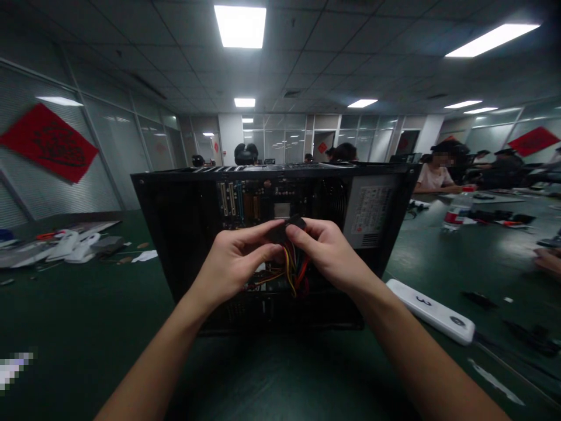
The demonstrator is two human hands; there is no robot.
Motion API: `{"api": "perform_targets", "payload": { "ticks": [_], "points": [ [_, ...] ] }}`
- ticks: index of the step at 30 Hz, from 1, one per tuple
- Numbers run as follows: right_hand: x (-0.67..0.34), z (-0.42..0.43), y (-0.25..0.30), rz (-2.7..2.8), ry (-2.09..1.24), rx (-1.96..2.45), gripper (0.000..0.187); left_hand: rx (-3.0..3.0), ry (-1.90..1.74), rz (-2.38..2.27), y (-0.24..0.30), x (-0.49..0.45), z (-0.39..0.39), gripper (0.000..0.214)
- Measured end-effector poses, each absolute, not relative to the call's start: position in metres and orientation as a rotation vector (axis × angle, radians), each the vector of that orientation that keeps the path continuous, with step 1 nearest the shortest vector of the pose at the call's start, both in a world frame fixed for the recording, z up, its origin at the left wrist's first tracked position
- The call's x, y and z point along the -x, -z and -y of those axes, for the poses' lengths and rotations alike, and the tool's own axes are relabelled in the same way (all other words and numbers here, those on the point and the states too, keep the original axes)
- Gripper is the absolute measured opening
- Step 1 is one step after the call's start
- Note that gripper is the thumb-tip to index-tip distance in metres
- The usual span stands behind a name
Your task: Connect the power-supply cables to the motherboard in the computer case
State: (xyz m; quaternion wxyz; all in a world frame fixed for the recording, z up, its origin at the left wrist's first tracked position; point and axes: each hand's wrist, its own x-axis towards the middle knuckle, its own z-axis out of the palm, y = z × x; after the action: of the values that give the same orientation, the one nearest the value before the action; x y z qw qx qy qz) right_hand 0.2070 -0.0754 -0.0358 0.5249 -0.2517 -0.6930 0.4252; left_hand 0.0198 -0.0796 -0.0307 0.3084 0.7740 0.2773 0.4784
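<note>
In front of me an open computer case (175,257) stands on the table with its inside facing me. My left hand (239,257) and my right hand (328,248) meet before the motherboard (283,190). Between their fingertips they pinch a black cable connector (277,234). Yellow, red and black wires (289,266) hang from the connector down into the case. The power supply (370,213) with its label sits at the upper right inside the case. Fingers cover part of the connector, so its full shape is hidden.
A white power strip (432,310) lies right of the case, its cord running to the lower right. Beyond it stand a water bottle (458,209) and dark loose parts (480,299). Papers and parts (74,245) are piled at left. A person (438,172) sits at the far right.
</note>
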Motion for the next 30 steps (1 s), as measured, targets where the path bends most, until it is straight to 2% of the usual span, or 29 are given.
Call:
{"api": "perform_targets", "payload": {
  "ticks": [8, 12, 18, 22, 27, 30],
  "points": [
    [-0.203, 0.072, 0.042, 1.567, -0.927, 0.593, 0.038, -2.464, -1.348, -0.898, 0.035, -0.020, 0.079, 0.049],
    [-0.202, 0.068, 0.046, 1.539, -0.874, 0.617, 0.038, -2.722, -1.316, -0.867, 0.039, -0.021, 0.076, 0.051],
    [-0.197, 0.065, 0.050, 1.509, -0.855, 0.655, 0.042, -2.920, -1.474, -0.832, 0.043, -0.017, 0.066, 0.046],
    [-0.193, 0.066, 0.051, 1.488, -0.893, 0.619, 0.041, -2.890, -1.610, -0.845, 0.042, -0.012, 0.064, 0.044],
    [-0.194, 0.068, 0.051, 1.477, -0.886, 0.632, 0.043, -2.763, -1.798, -0.790, 0.044, -0.019, 0.068, 0.026],
    [-0.193, 0.069, 0.052, 1.451, -0.829, 0.641, 0.043, -2.640, -1.880, -0.780, 0.049, -0.028, 0.070, 0.023]
  ]
}}
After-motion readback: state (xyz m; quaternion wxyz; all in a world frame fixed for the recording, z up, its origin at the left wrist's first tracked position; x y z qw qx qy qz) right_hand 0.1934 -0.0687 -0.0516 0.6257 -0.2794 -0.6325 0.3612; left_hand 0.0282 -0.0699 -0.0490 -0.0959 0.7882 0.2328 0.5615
